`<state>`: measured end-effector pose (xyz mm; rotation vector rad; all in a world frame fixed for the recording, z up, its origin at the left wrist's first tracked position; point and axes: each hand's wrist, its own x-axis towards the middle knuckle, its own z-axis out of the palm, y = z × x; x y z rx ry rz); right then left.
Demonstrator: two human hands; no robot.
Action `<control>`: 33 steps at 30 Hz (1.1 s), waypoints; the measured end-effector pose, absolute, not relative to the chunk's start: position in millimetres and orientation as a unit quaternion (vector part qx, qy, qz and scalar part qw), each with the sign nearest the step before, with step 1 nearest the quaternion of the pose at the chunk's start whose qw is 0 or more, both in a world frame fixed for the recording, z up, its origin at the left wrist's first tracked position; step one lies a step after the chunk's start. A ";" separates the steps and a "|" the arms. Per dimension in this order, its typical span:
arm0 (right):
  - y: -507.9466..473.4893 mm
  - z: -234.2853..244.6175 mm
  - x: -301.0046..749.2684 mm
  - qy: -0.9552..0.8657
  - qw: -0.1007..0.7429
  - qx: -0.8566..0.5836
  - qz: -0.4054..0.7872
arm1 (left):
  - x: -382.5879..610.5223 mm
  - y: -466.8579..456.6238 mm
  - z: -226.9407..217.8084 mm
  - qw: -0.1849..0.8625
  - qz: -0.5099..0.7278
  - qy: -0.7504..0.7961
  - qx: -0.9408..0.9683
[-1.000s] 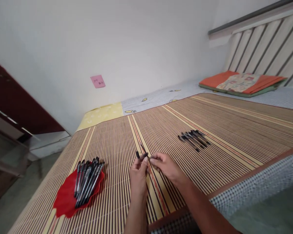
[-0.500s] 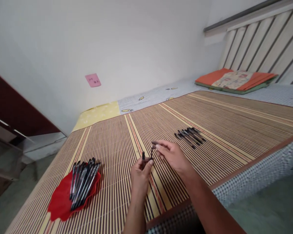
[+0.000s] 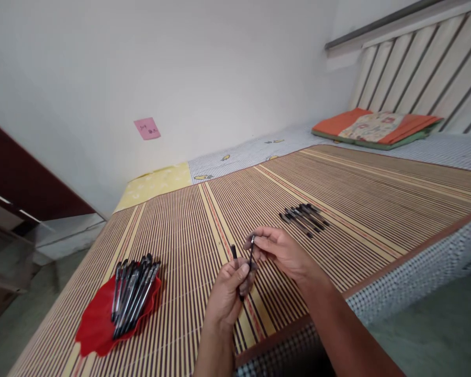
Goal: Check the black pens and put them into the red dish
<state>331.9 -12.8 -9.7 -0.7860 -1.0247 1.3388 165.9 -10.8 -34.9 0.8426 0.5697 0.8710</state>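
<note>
Left hand (image 3: 231, 287): grip narrow, closed on a black piece (image 3: 234, 252) that stands up past the fingers, and on the lower end of a thin dark rod (image 3: 251, 254); a dark tip shows beneath the fingers, though whether it belongs to the black piece cannot be told. Right hand (image 3: 279, 250): thumb and forefinger pinched about the rod's pale upper end. Rod: one, nearly upright, slightly tilted, spanning the two hands above the striped mat (image 3: 188, 235), just beside the black piece. Dish (image 3: 94, 320): red, wavy-edged, lying on the mat well to the left of the hands, bearing a bundle of pens (image 3: 135, 296), black and clear, partly overlapping, the upper ends projecting past the rim. Second group of pens (image 3: 304, 219): dark, laid side by side at a slant on the mat, beyond and to the right of the right hand. Folded cloth (image 3: 372, 128): orange, green and floral, on the checked sheet (image 3: 239, 152) at far right. Note (image 3: 147, 129): pink, with dark writing, on the white wall (image 3: 220, 68).
</note>
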 end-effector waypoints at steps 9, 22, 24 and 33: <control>-13.9 -12.3 335.4 -0.468 0.590 -0.319 0.575 | 168.1 -11.5 -34.8 0.700 0.473 0.326 0.424; -16.1 -11.7 336.9 -0.443 0.583 -0.359 0.579 | 175.1 -13.0 -36.5 0.681 0.474 0.349 0.436; -15.9 -10.6 338.6 -0.440 0.589 -0.375 0.565 | 174.4 -14.0 -34.9 0.683 0.458 0.344 0.454; -19.8 9.2 366.0 -0.285 0.798 -0.337 0.409 | 176.7 -21.8 -20.9 0.584 0.374 0.336 0.637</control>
